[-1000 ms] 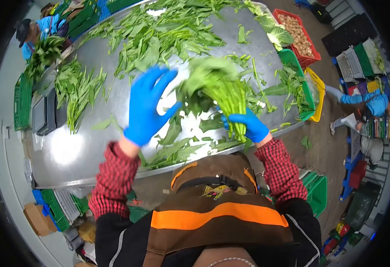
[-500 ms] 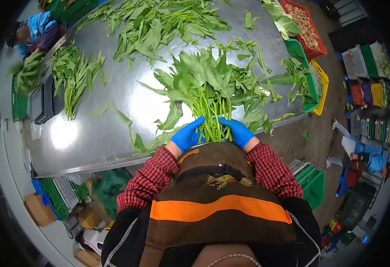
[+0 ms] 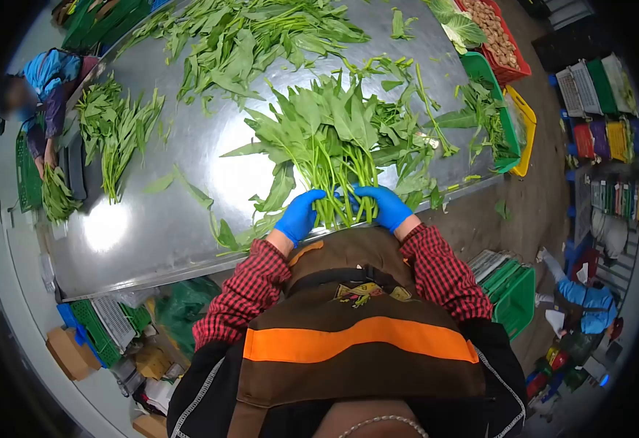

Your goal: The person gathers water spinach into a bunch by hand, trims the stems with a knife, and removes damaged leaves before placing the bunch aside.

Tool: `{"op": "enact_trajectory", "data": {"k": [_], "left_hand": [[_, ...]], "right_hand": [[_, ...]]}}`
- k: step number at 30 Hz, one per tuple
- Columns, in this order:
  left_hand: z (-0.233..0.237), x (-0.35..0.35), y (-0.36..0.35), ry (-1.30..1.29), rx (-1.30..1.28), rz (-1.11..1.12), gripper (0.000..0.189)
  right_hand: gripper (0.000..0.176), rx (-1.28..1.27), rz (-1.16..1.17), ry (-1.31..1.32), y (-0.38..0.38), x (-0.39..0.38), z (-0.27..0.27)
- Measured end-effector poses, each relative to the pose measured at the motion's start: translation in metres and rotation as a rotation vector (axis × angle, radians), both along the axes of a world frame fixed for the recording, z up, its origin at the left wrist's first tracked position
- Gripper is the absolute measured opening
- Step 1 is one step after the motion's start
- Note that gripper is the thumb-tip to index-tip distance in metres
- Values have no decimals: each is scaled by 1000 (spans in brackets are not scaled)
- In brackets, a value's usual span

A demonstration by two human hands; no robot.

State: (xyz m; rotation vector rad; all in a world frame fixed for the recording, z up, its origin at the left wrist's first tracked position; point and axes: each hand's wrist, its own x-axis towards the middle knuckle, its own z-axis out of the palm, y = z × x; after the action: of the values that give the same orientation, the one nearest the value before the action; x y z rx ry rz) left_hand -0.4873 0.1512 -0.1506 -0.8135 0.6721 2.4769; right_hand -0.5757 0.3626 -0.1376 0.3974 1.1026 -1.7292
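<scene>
A bunch of leafy green stems [image 3: 326, 139], resembling water spinach, lies at the near edge of the metal table [image 3: 166, 244], cut ends toward me. My left hand [image 3: 299, 214], in a blue glove, closes on the stems from the left. From the right, my right hand [image 3: 385, 207], gloved the same, closes on them too. Some of the fingers are hidden behind the stems. Loose leaves and stems [image 3: 407, 160] lie just right of the bunch.
A large heap of greens [image 3: 261, 44] covers the table's far side. Another bunch [image 3: 111, 139] lies left, beside a scale [image 3: 75, 164]. A co-worker [image 3: 49, 80] stands there, holding greens [image 3: 58, 197]. Green [image 3: 509, 139] and red [image 3: 520, 71] crates line the right edge.
The co-worker at left has lowered a bunch of greens toward the scale and green crate. My hands stay on the stems, with the bunch shifted slightly.
</scene>
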Motion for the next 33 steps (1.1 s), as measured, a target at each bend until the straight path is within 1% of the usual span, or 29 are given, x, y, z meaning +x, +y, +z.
{"op": "enact_trajectory", "data": {"k": [2, 3, 5, 6, 7, 8, 9, 10, 12, 13, 15, 16, 18, 19, 20, 21, 22, 23, 24, 26, 27, 28, 29, 30, 32, 33], "left_hand": [[12, 4, -2, -105, 68, 141, 35], [12, 5, -3, -52, 98, 114, 32], [19, 2, 1, -42, 121, 127, 31], [22, 0, 3, -33, 143, 140, 31], [19, 0, 4, -31, 142, 137, 31], [16, -1, 6, 10, -35, 66, 31], [13, -1, 7, 50, -212, -5, 31], [11, 0, 5, 52, -213, -6, 31], [17, 0, 1, 72, -391, -92, 27], [20, -1, 1, 97, -417, -89, 25], [37, -4, 2, 97, -436, -75, 27], [44, -5, 2, 96, -454, -59, 29], [49, -7, -18, 233, -575, -101, 25], [50, -5, -36, 352, -761, -65, 25], [53, -9, -58, 236, -561, 95, 27], [70, -11, -74, 241, -690, 291, 25], [72, -14, -95, 206, -446, 520, 21], [55, -12, -122, 209, -436, 651, 19], [44, -12, -143, 77, -545, 605, 17], [46, -21, -153, -26, -777, 456, 18], [58, -35, -151, 3, -779, 453, 18], [69, -40, -142, 110, -771, 533, 21], [76, -37, -131, 197, -759, 610, 24], [78, -38, -123, 223, -779, 532, 26], [68, -44, -99, 231, -846, 378, 22], [75, -48, -78, 223, -810, 367, 20]], "right_hand": [[33, -68, -11, -162, -4, -1, 8], [33, -69, -11, -164, -7, -2, 13], [38, 59, 74, -116, -15, -2, 23], [38, 59, 72, -114, -17, -2, 25], [40, 125, 227, 16, -19, -3, 25], [41, 190, 382, 148, -21, -3, 27], [39, 172, 347, 152, -25, -2, 34], [39, 171, 345, 153, -24, -1, 27], [37, 133, 267, 118, -27, 0, 16], [37, 133, 267, 119, -26, 1, 11], [37, 35, 287, 157, -32, 5, 25], [37, 35, 285, 159, -30, 2, 35], [38, 41, 296, 222, -24, -12, 54], [36, -48, 65, 219, -16, -17, 54], [35, -122, 2, 378, 1, -33, 72], [32, -147, -76, 369, 16, -49, 87], [31, -268, -216, 268, 40, -66, 79], [31, -390, -354, 169, 57, -80, 68], [31, -394, -352, 178, 60, -93, 56], [28, 336, -115, 423, 64, -111, 38], [27, 235, -249, 404, 52, -110, 57], [27, 235, -261, 416, 41, -110, 69], [26, 117, -264, 409, 33, -105, 78], [26, -7, -263, 410, 23, -102, 85], [25, -33, -244, 426, 2, -88, 87], [26, 7, -195, 441, -6, -82, 78]]}}
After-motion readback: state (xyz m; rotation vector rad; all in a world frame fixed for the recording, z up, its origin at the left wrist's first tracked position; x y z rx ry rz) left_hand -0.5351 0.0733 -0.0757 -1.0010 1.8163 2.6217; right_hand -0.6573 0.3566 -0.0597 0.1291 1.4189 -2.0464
